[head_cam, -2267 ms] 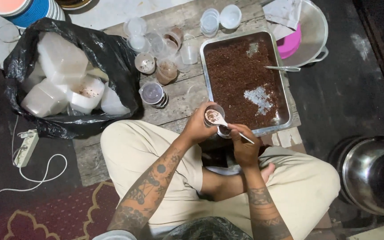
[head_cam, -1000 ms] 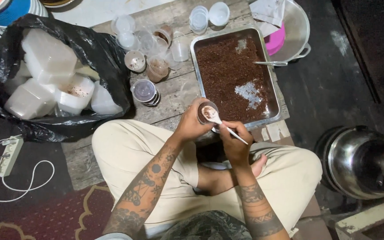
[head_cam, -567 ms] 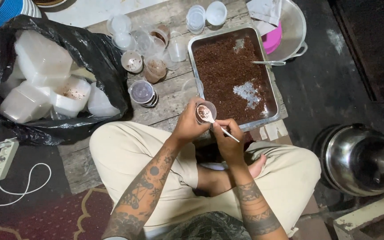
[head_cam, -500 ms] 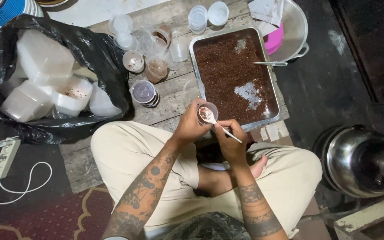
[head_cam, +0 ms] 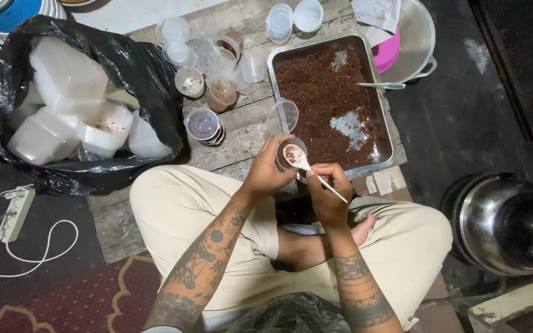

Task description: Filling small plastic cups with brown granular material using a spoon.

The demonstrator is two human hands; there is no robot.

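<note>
I sit cross-legged on the floor. My left hand (head_cam: 265, 174) grips a small clear plastic cup (head_cam: 290, 154) holding brown crumbly mix. My right hand (head_cam: 328, 192) holds a plastic spoon (head_cam: 304, 165) whose bowl rests over the cup's mouth. Both hands hover at the near edge of a metal tray (head_cam: 381, 111) filled with the same brown mix, with a bare pale patch in it. A second spoon (head_cam: 380, 86) lies on the tray's far right rim.
Several small cups, some filled and lidded (head_cam: 203, 123), stand on the wooden board (head_cam: 242, 132) left of the tray. A black bag (head_cam: 149, 74) of white containers lies far left. A metal pot (head_cam: 504, 225) sits right, a power strip (head_cam: 13, 213) left.
The spoon has stayed at the cup's mouth, shifting slightly as it works the mix in. The view drifted a little; the hands keep their place at the tray's near edge.
</note>
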